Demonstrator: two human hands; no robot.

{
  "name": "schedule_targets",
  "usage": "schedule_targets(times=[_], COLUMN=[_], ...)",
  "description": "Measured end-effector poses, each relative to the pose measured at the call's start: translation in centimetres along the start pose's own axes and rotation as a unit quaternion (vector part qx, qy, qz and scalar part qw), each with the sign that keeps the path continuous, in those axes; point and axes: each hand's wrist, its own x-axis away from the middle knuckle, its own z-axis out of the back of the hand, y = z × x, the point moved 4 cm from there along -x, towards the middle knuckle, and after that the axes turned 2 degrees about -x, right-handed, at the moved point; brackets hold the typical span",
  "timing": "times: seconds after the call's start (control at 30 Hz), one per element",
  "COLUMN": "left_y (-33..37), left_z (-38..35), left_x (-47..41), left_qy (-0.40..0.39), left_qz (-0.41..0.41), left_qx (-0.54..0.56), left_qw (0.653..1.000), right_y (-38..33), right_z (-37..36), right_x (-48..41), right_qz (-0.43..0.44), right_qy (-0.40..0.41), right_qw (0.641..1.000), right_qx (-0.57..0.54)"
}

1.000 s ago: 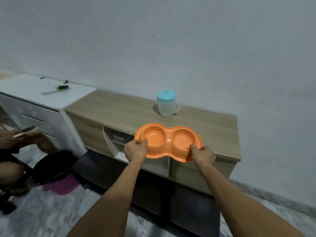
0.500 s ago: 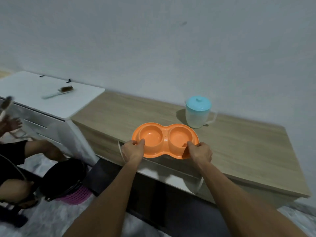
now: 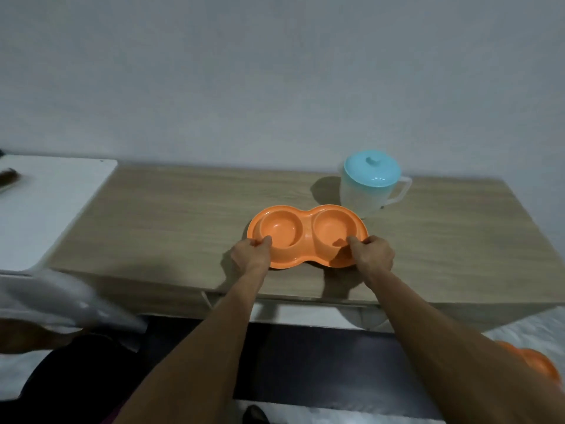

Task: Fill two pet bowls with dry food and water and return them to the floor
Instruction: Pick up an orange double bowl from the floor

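An orange double pet bowl [image 3: 307, 232] with two round, empty wells rests on or just above the wooden cabinet top [image 3: 171, 221], near its front edge. My left hand [image 3: 250, 255] grips the bowl's left rim, thumb over the edge. My right hand [image 3: 371, 254] grips its right rim the same way. Just behind the bowl to the right stands a clear plastic pitcher [image 3: 371, 188] with a light-blue lid and a handle pointing right. A second orange object [image 3: 533, 367], partly hidden by my right forearm, lies on the floor at the lower right.
A white cabinet [image 3: 52, 206] adjoins the wooden one on the left, with a brush [image 3: 9, 177] at its far edge. Another person's arm [image 3: 27, 335] and dark clothing [image 3: 61, 381] fill the lower left. A wall runs behind the cabinets.
The orange bowl went forward and down over the cabinet top, ending close in front of the pitcher. My view turned to face the cabinet squarely.
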Motion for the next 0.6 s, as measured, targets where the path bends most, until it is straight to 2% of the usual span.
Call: schedule_targets(times=[0.3,0.47,0.6], left_y=[-1.1,-1.3,-2.1], left_z=[-1.1,-0.8,1.1], left_x=[-2.1,-2.5,-1.7], left_qy=[-0.060,-0.106,-0.100], left_qz=[-0.024,-0.049,-0.077], left_qx=[-0.053,-0.107,-0.087], left_qw=[0.997,0.987,0.988], right_y=[1.3,1.2,1.6], right_z=[-2.1,-2.3,-1.4], right_x=[-0.2,0.3,2.5], right_qz=[-0.018,-0.004,0.029], right_qy=[0.050,0.019,0.016], right_qw=[0.998,0.998,0.997], right_qx=[0.044,0.066,0.069])
